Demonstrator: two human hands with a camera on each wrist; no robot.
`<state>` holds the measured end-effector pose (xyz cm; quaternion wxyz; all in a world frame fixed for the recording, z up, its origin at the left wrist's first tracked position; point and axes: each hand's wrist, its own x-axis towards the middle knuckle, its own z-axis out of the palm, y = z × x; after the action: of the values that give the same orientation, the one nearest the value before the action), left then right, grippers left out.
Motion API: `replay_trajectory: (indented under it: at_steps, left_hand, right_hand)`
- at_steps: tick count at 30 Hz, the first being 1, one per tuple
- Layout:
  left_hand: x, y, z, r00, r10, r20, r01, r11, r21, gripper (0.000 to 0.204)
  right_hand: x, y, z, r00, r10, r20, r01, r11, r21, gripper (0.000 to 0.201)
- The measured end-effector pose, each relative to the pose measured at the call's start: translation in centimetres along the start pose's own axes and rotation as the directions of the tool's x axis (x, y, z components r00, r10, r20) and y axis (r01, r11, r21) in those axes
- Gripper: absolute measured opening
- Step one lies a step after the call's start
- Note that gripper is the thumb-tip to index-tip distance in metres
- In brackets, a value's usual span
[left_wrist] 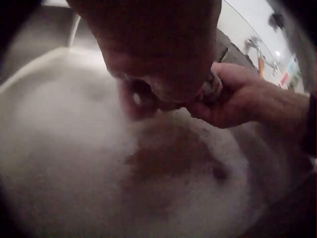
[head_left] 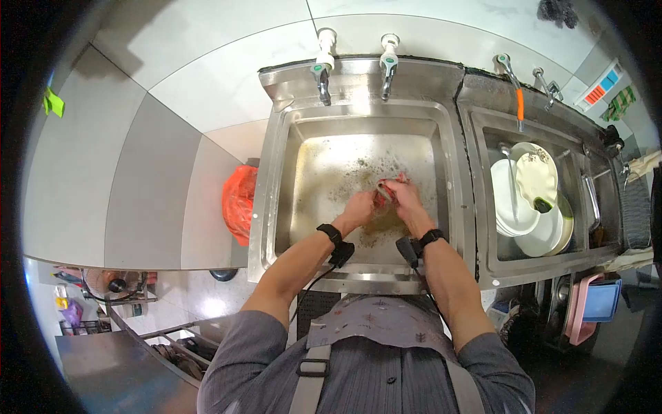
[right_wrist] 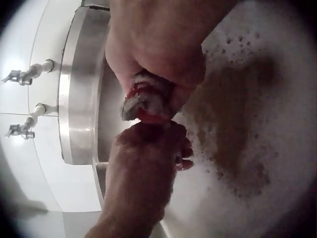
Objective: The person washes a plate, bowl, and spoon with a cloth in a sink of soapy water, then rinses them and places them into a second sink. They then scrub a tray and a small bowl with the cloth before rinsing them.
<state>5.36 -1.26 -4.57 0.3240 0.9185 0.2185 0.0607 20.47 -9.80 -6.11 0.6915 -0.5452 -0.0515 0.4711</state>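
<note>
Over the soapy, dirty water in the steel sink (head_left: 283, 138), both hands grip a bunched red and grey cloth (right_wrist: 148, 103). The left hand (head_left: 358, 209) has its fingers curled on the cloth's lower left end. The right hand (head_left: 407, 198) is wrapped round the other end, close beside it. In the right wrist view the right hand (right_wrist: 158, 54) holds the cloth just above the left hand (right_wrist: 146, 163), and folds stick out between them. Much of the cloth is hidden inside the hands in the left wrist view.
Two taps (head_left: 323, 79) (head_left: 387, 69) stand behind the sink. The right basin holds stacked white plates (head_left: 507, 200), a scalloped dish (head_left: 536, 178) and a ladle. An orange-red bag (head_left: 239, 205) is left of the sink. Brownish water and foam lie under the hands.
</note>
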Motion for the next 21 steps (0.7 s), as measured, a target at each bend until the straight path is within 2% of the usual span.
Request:
replay_trajectory:
  at_steps: [1, 2, 3, 4, 6, 7, 8, 10, 11, 12, 13, 14, 16, 17, 18, 19, 20, 21]
  left_hand:
    - [0.0, 0.1, 0.1, 1.000, 0.002, 0.002, -0.002, 1.000, 0.001, 0.025]
    - [0.0, 0.1, 0.0, 0.997, -0.030, 0.065, 0.021, 0.990, 0.139, 0.019]
    - [-0.2, 0.2, -0.3, 0.990, -0.072, 0.123, 0.036, 0.961, 0.275, 0.013]
    - [-0.5, 0.3, -0.6, 0.990, -0.074, 0.124, 0.037, 0.960, 0.277, 0.013]
    - [-1.0, 0.3, -0.7, 0.991, 0.091, 0.094, -0.122, 0.898, 0.423, 0.014]
    - [-1.0, 0.2, -0.4, 0.992, 0.087, 0.093, -0.118, 0.899, 0.421, 0.014]
    - [-0.8, 0.0, -0.2, 0.990, 0.108, 0.088, -0.136, 0.886, 0.444, 0.013]
    - [-0.8, -0.1, -0.2, 0.989, 0.123, 0.087, -0.150, 0.872, 0.466, 0.012]
    - [-0.8, -0.3, -0.4, 0.984, 0.098, 0.147, -0.159, 0.860, 0.486, 0.012]
    - [-0.9, -0.6, -0.7, 0.976, 0.067, 0.206, -0.165, 0.847, 0.505, 0.012]
    - [-0.9, -1.9, -0.7, 0.977, 0.058, 0.205, -0.156, 0.848, 0.507, 0.012]
    - [-0.7, -3.4, -1.1, 0.973, 0.025, 0.230, -0.133, 0.872, 0.470, 0.012]
    - [-0.7, -3.6, -2.2, 0.967, -0.002, 0.255, -0.112, 0.894, 0.433, 0.017]
    - [-0.7, -3.4, -2.5, 0.913, -0.261, 0.313, 0.265, 0.964, 0.031, 0.018]
    - [-0.6, -2.7, -3.0, 0.771, -0.433, 0.467, 0.607, 0.722, -0.332, 0.019]
    - [-0.6, -2.2, -3.0, 0.773, -0.428, 0.469, 0.603, 0.725, -0.332, 0.019]
    - [-0.7, -1.6, -3.0, 0.802, -0.366, 0.472, 0.577, 0.679, -0.454, 0.021]
    - [-0.7, -1.0, -3.2, 0.830, -0.303, 0.468, 0.544, 0.619, -0.566, 0.024]
  right_hand:
    - [0.0, 0.0, -0.3, 0.998, 0.054, 0.046, -0.053, 0.999, -0.013, 0.021]
    - [0.2, -0.3, -0.8, 0.998, 0.052, 0.045, -0.052, 0.999, -0.012, 0.021]
    - [0.4, -0.8, -1.2, 0.978, 0.194, 0.075, -0.188, 0.979, -0.083, 0.020]
    - [0.6, -1.2, -1.3, 0.938, 0.333, 0.097, -0.316, 0.936, -0.157, 0.020]
    - [0.7, -1.7, -1.4, 0.917, 0.391, 0.078, -0.373, 0.911, -0.175, 0.020]
    - [0.6, -1.9, -1.5, 0.894, 0.445, 0.053, -0.428, 0.883, -0.192, 0.020]
    - [0.7, -2.1, -1.3, 0.893, 0.447, 0.055, -0.429, 0.882, -0.196, 0.020]
    - [1.4, -1.5, -1.7, 0.919, 0.393, -0.047, -0.390, 0.878, -0.278, 0.023]
    - [1.8, -1.7, -2.3, 0.917, 0.396, -0.044, -0.392, 0.877, -0.279, 0.023]
    - [0.8, -3.3, -2.0, 0.925, 0.340, -0.168, -0.375, 0.762, -0.528, 0.024]
    - [0.5, -4.0, -2.0, 0.932, 0.247, -0.267, -0.362, 0.577, -0.732, 0.028]
    - [0.4, -3.8, -2.0, 0.932, 0.251, -0.262, -0.362, 0.577, -0.732, 0.028]
    - [0.6, -3.0, -2.4, 0.973, 0.229, -0.034, -0.207, 0.795, -0.571, 0.043]
    - [0.9, -2.7, -2.4, 0.973, 0.226, -0.036, -0.205, 0.795, -0.571, 0.043]
    - [0.7, -2.6, -1.7, 0.971, 0.194, 0.138, -0.059, 0.759, -0.648, 0.051]
    - [1.0, -2.0, -1.6, 0.935, 0.175, 0.309, 0.096, 0.714, -0.694, 0.059]
    - [1.1, -1.1, -1.3, 0.937, 0.172, 0.304, 0.095, 0.713, -0.694, 0.059]
    - [2.5, 1.4, -1.6, 0.803, -0.254, 0.540, 0.596, 0.366, -0.715, 0.055]
